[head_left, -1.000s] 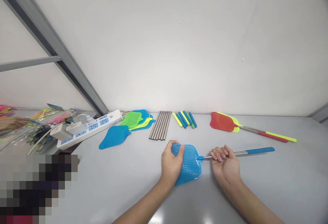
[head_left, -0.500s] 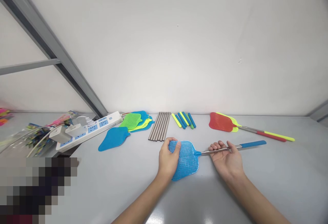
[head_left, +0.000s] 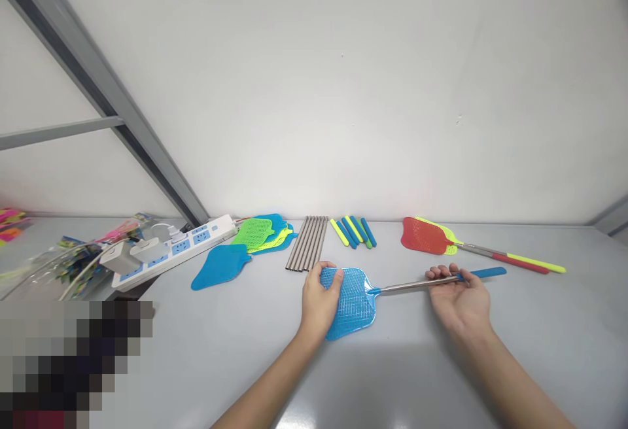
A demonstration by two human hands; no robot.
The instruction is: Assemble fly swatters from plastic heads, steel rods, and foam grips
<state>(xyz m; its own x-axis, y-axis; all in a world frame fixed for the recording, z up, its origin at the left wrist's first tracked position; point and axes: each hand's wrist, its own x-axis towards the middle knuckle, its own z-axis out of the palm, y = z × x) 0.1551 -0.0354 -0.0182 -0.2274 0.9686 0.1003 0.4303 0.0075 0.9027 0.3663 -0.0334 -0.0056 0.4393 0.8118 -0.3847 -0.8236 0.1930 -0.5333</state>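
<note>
Between my hands is a blue fly swatter (head_left: pixel 354 301) with a mesh head, a metal rod and a blue grip, held just above the table. My left hand (head_left: pixel 320 298) is closed on the left edge of the head, thumb on top. Palm up, my right hand (head_left: pixel 461 298) has its fingers and thumb around the rod where it meets the blue grip. Behind the swatter lie a row of metal rods (head_left: pixel 307 244) and several loose yellow, blue and green grips (head_left: pixel 354 231). Loose swatter heads, a blue one (head_left: pixel 220 267) and a green one (head_left: pixel 254 235) among them, lie farther left.
At the back right, a red swatter (head_left: pixel 426 236) overlaps a yellow one. A white power strip (head_left: pixel 179 251) with chargers and cables stands at the left, beside plastic-bagged items (head_left: pixel 73 265). A wall (head_left: pixel 343 89) closes off the table's back; a grey metal frame (head_left: pixel 147 148) rises at the left.
My right hand has slid to the right along the rod, from its middle to the start of the blue grip. My left hand keeps its hold on the head, which has shifted slightly left.
</note>
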